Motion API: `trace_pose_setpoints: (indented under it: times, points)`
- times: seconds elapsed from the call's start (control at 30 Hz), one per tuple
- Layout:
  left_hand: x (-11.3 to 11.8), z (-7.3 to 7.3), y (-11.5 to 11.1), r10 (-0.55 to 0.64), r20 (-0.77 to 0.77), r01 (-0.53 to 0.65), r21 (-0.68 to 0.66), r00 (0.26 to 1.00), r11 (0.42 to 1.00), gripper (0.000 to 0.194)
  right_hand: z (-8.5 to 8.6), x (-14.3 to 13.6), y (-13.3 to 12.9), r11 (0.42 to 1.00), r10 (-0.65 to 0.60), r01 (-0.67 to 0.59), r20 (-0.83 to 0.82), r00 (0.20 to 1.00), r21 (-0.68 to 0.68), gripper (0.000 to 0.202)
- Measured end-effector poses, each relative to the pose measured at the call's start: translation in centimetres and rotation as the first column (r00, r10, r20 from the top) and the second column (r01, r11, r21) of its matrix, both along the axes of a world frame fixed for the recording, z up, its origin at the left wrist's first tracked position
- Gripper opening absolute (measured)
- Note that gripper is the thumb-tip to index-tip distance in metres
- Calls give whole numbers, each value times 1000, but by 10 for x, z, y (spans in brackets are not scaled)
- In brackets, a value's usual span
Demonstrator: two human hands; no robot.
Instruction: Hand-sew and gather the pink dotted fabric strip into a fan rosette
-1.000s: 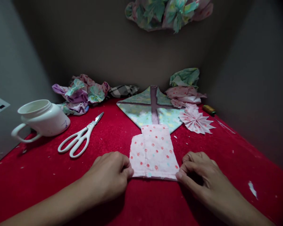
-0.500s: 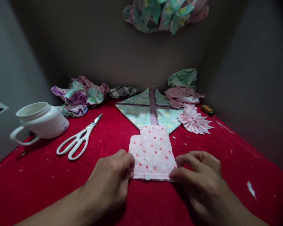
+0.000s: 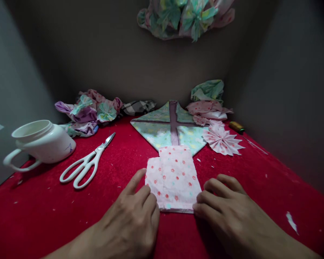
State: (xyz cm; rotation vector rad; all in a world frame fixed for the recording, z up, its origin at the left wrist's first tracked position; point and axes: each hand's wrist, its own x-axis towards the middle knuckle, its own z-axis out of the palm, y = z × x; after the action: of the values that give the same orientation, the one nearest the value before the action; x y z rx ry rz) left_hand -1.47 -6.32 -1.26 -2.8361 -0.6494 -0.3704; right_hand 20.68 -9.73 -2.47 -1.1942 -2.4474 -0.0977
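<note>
A pink cloth printed with small red flowers lies in front of me, its near edge folded into a narrow strip. At its near left corner is my left hand, with the index finger stretched along the left side and the other fingers curled at the fold; its thumb is hidden. My right hand pinches the near right corner, fingers bent. Beyond, the cloth's far end overlaps a green patterned fabric piece with purple strips. To the left lie white-handled scissors, blades pointing away.
A white mug lies tilted at the left of the red tabletop. Crumpled fabric is heaped at the back left. A pleated pink rosette, folded cloths and a thread spool sit at the back right. Fabric flowers hang above.
My left index finger has straightened from a curled pinch and now lies along the cloth's left side. My right hand stays at the near right corner. The view has shifted slightly.
</note>
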Motion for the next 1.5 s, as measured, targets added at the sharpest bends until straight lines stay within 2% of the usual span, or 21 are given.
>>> trace_pose_setpoints:
  times: [0.1,0.3,0.5,0.6,0.8,1.03,1.17,1.33,1.5]
  points:
    - [-1,-1,3,-8,14,8,-20,1000,1000,22,-2,0,1,998,-8,6,34,999,60,30]
    - [-2,1,9,105,19,-99,-207,994,973,10,-6,2,-3,998,-27,34,-107,994,61,23]
    - [-5,-1,7,30,29,-26,-143,999,989,19,-5,3,-6,997,-33,40,-105,994,64,31]
    - [-5,-4,7,49,70,-37,-155,996,987,16,-5,2,-6,994,-40,49,-92,995,97,32]
    - [-3,-9,12,194,108,-145,-353,975,924,9,-10,0,-4,989,-42,59,-121,992,137,20]
    - [-3,-7,15,206,71,-153,-451,976,880,12,-12,2,-5,984,-31,46,-92,995,170,26]
    - [-7,-7,15,188,97,-123,-462,977,878,13,-13,2,-4,985,-59,80,-134,989,153,23]
    - [-13,-7,17,97,146,-23,-442,985,897,16,-15,6,-3,988,-39,61,-150,988,144,22]
    - [-16,-10,18,48,190,21,-345,981,938,17,-13,8,-4,983,-66,92,-160,985,162,25]
